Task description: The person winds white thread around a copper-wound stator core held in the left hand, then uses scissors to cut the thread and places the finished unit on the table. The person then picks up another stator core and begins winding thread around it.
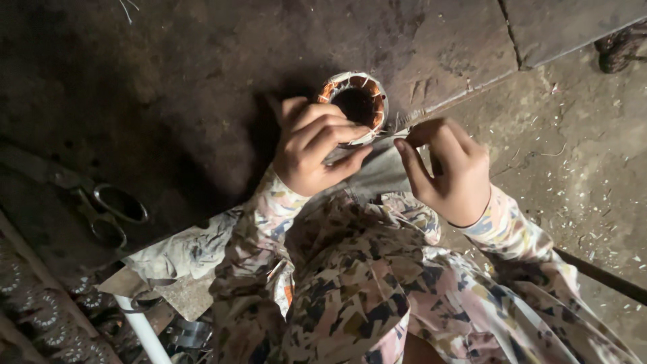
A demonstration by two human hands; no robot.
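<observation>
Your left hand is closed around the side of a small round motor stator, the fingers curled over its rim so that it stays steady. The stator stands on the dark stone floor, near the long crack that runs toward the upper right corner, just in front of your knees. Its open centre looks up at you, and copper windings with pale insulation show around the hole.

Your right hand is just beside it, thumb and first finger pinched together on something very thin at the stator's rim; it seems to be a wire or a thread, but I cannot tell which. The other fingers are half open.

I judge that you are in the step of dressing or tying the winding. The next move probably needs a gentle, even pull, while the left hand keeps the stator from turning.

A pair of scissors lies well apart, toward the left edge of the floor.
</observation>
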